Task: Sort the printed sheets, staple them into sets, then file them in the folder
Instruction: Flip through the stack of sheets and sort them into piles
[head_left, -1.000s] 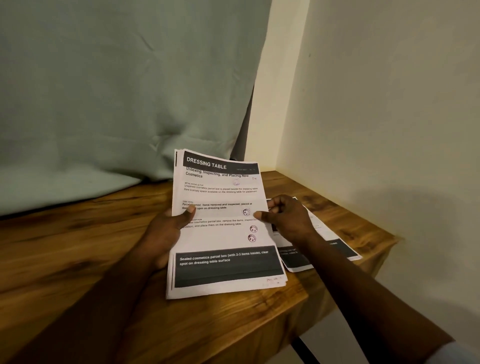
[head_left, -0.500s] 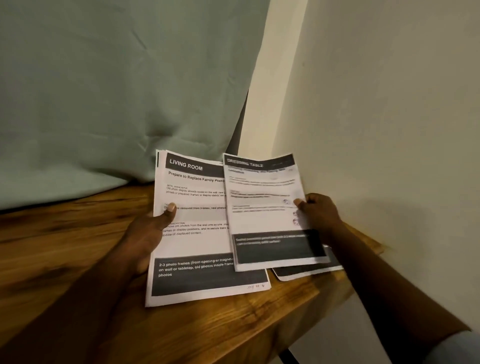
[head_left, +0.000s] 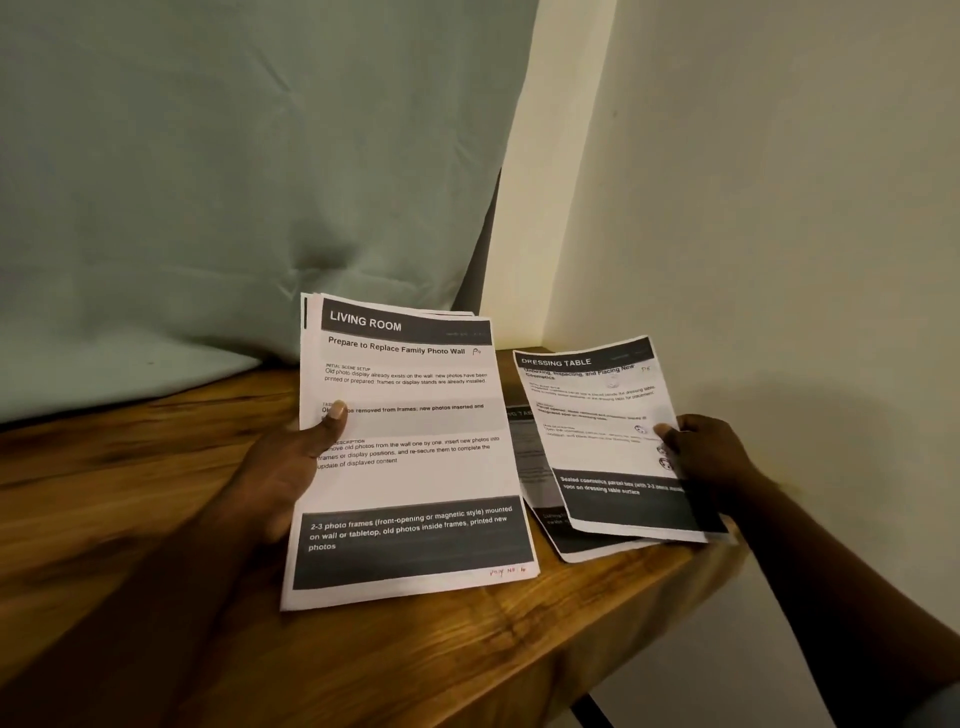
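My left hand (head_left: 283, 467) holds a stack of printed sheets (head_left: 415, 467) tilted up over the wooden table, thumb on the front page headed LIVING ROOM. My right hand (head_left: 711, 457) pinches the right edge of a single sheet headed DRESSING TABLE (head_left: 608, 441), low over a small pile of sheets (head_left: 540, 488) that lies flat at the table's right end. No stapler or folder is in view.
The wooden table (head_left: 467, 649) ends at a front edge and a right edge near the cream wall (head_left: 753, 208). A pale green curtain (head_left: 234, 182) hangs behind the table. A dark table leg (head_left: 592, 712) shows below the edge.
My right hand pulled the DRESSING TABLE sheet off the stack, carried it right and lowered it over the pile. The LIVING ROOM page now tops the stack in my left hand.
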